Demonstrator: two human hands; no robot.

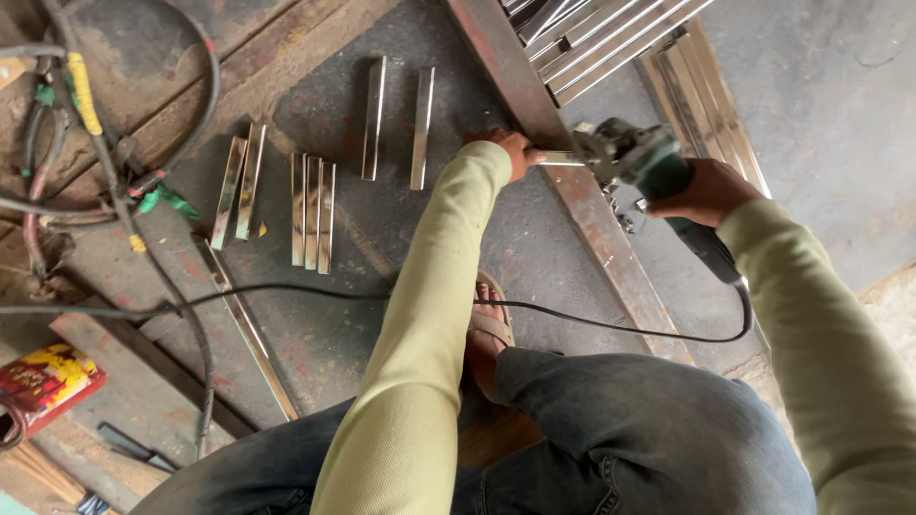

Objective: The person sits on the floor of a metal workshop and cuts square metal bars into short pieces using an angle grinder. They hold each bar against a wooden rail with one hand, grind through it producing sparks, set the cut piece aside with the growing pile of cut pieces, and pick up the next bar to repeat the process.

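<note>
Rusty steel beam [611,248], left hand [510,151] pinning metal strip [558,159], right hand [701,191] gripping grinder [634,157]

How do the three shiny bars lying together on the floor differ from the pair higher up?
The three bars lie side by side, touching; the pair of bars lies with a gap between its two pieces. The trio sits lower left, farther from the left hand; the pair lies just beside it. Both sets are shiny metal, lying flat, roughly parallel.
</note>
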